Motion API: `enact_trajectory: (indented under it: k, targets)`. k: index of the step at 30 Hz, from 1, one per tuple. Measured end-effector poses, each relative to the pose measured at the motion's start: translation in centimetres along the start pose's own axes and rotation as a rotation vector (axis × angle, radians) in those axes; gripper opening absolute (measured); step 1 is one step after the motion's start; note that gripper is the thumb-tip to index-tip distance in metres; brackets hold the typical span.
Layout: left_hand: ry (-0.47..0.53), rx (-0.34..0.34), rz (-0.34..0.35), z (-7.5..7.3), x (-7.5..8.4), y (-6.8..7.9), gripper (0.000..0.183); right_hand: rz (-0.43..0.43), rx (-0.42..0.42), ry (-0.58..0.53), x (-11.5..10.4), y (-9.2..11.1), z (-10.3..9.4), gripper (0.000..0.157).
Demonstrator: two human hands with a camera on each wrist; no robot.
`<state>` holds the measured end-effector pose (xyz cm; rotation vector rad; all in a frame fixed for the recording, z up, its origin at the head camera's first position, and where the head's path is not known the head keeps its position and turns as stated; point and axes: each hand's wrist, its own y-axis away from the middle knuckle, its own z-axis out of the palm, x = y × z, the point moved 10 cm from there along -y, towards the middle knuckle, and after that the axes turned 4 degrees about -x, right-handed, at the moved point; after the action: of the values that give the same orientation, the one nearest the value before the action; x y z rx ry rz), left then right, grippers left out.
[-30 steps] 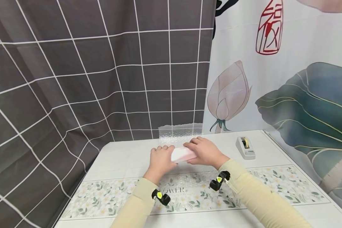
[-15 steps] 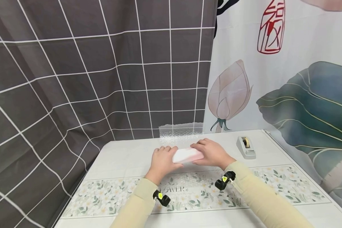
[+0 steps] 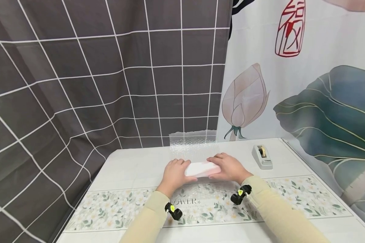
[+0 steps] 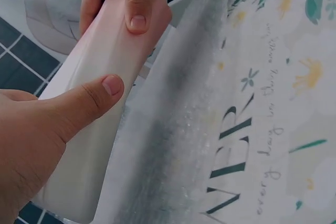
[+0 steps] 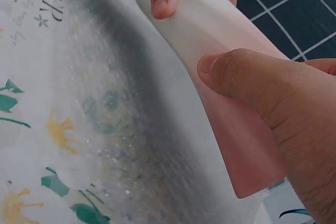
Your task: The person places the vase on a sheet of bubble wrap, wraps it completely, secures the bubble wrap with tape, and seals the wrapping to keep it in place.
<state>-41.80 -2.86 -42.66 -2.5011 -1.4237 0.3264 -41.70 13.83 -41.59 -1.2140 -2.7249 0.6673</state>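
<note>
Both hands hold a smooth, faceted vase (image 3: 200,169) lengthwise between them; it shades from white at the left to pink at the right. My left hand (image 3: 175,174) grips the white end, thumb (image 4: 89,100) along the near side and fingers mostly hidden behind. Around the pink end curls my right hand (image 3: 229,167), its thumb (image 5: 231,69) pressed on the near face. Beneath the vase lies a clear sheet of bubble wrap (image 3: 194,150), which runs from the back edge of the table toward me over the floral band.
A grey tape dispenser (image 3: 262,158) stands at the back right of the white table (image 3: 134,168). Behind the table hang a dark grid-patterned curtain (image 3: 167,81) and a white floral curtain (image 3: 252,40). The wrap's far end sticks up at the back edge.
Both hands have moved slightly to the right and toward me with the vase, which now lies more level in the head view. The bubble wrap and tape dispenser stay put.
</note>
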Motion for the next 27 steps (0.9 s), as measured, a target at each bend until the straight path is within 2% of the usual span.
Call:
enact_trajectory:
  k: [5,12,21,23,27]
  targets:
    - [0.029,-0.034,0.009,1.0,0.2,0.0,0.075,0.048,-0.047,-0.014,0.8,0.5,1.6,0.07]
    - [0.028,-0.06,0.007,2.4,0.3,-0.1,0.075,0.074,-0.059,-0.043,1.2,1.1,2.7,0.069]
    - [0.032,-0.07,0.012,2.6,0.4,-0.3,0.075,0.078,-0.054,-0.075,1.5,1.2,2.8,0.068]
    - [0.035,-0.069,0.014,2.6,0.5,-0.3,0.075,0.074,-0.037,-0.122,1.8,1.3,2.8,0.066]
    - [0.028,-0.07,0.006,2.9,0.4,-0.3,0.075,0.096,0.01,-0.309,2.7,2.4,2.5,0.055]
